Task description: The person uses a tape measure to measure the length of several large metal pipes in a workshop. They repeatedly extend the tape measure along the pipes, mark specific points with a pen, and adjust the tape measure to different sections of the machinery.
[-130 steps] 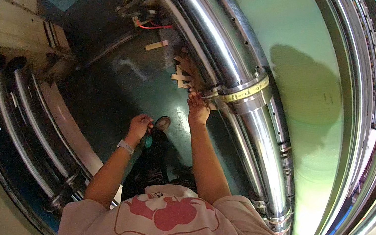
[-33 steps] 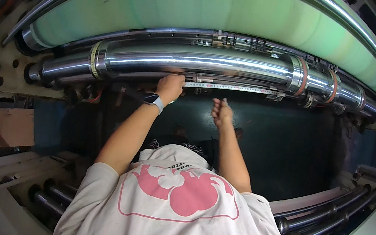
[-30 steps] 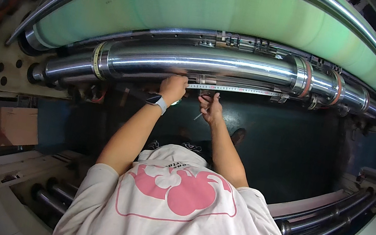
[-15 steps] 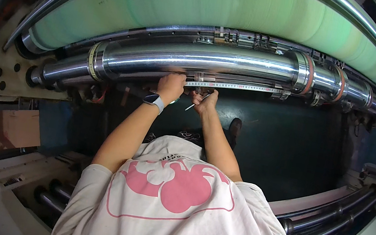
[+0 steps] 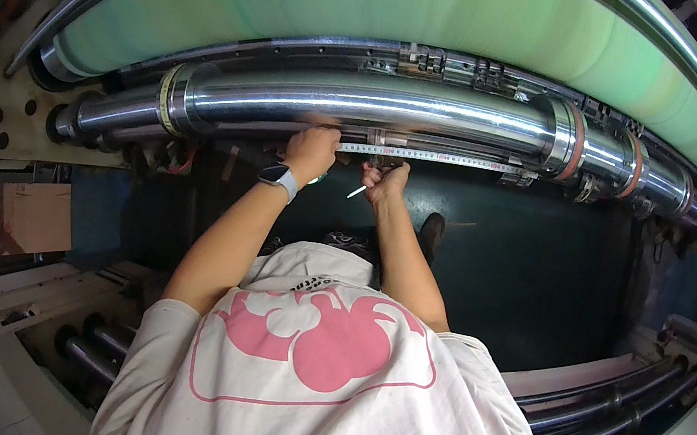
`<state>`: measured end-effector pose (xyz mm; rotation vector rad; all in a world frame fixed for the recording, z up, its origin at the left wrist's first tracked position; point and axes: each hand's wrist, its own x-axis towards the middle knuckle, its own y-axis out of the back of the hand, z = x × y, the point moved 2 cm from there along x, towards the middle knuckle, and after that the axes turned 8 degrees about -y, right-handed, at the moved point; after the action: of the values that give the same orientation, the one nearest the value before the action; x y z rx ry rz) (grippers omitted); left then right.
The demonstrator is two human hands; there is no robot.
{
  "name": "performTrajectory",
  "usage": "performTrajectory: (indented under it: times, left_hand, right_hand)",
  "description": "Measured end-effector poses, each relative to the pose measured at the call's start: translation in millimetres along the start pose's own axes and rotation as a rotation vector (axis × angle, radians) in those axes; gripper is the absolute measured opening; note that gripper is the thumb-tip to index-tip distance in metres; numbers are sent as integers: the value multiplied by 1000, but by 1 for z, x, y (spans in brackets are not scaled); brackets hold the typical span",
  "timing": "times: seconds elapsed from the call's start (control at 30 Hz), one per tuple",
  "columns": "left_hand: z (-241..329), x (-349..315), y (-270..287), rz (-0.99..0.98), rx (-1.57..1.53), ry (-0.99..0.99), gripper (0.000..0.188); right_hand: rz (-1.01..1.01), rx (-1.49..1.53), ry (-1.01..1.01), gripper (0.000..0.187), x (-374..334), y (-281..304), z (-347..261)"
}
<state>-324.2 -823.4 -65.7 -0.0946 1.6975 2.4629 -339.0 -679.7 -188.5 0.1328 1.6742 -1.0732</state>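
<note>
My left hand point(image 5: 311, 153), with a watch on its wrist, is closed on the end of a tape measure point(image 5: 461, 161) just under the polished metal roller point(image 5: 368, 107). The white blade runs out straight to the right along the thin bar below the roller, as far as a metal clamp point(image 5: 516, 177). My right hand point(image 5: 387, 183) is closed round a thin white pen-like stick point(image 5: 357, 192), which points down and left. Its fingers also reach up to a small metal fitting point(image 5: 379, 141) on the bar, at the blade. The tape's case, if in my left hand, is hidden.
A wide green cylinder point(image 5: 386, 5) spans the far side. Collars with reddish bands point(image 5: 574, 144) ring the roller at right, and a yellowish one point(image 5: 167, 99) at left. More rollers point(image 5: 614, 404) lie at lower right. A cardboard box point(image 5: 26, 219) stands at left.
My right hand has shifted slightly right along the tape, together with the small metal fitting. The white stick has tilted a little. My left hand stays at its end of the tape.
</note>
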Motion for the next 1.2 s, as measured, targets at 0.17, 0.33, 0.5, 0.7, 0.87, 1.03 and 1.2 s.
performTrajectory:
  times: [0.17,0.33,0.5,0.7,0.87,1.03,1.2]
  left_hand:
    - [4,0,4,-46,-11,36,12]
    - [3,2,6,-55,-19,43,12]
    - [2,3,4,-41,-32,40,12]
    - [3,3,5,-54,-37,56,11]
    - [3,4,4,-45,-25,42,11]
    - [2,5,5,-77,-21,46,14]
    - [1,5,4,-81,-30,61,14]
  right_hand:
    - [36,-38,8,52,-1,0,-5]
    - [32,-39,-32,56,5,5,-8]
    - [-6,-58,25,55,6,5,-8]
    - [70,-50,48,54,-1,1,-6]
    - [62,-51,67,53,-1,0,-6]
    - [12,-57,33,52,3,3,-7]
    - [30,-57,23,53,11,7,-7]
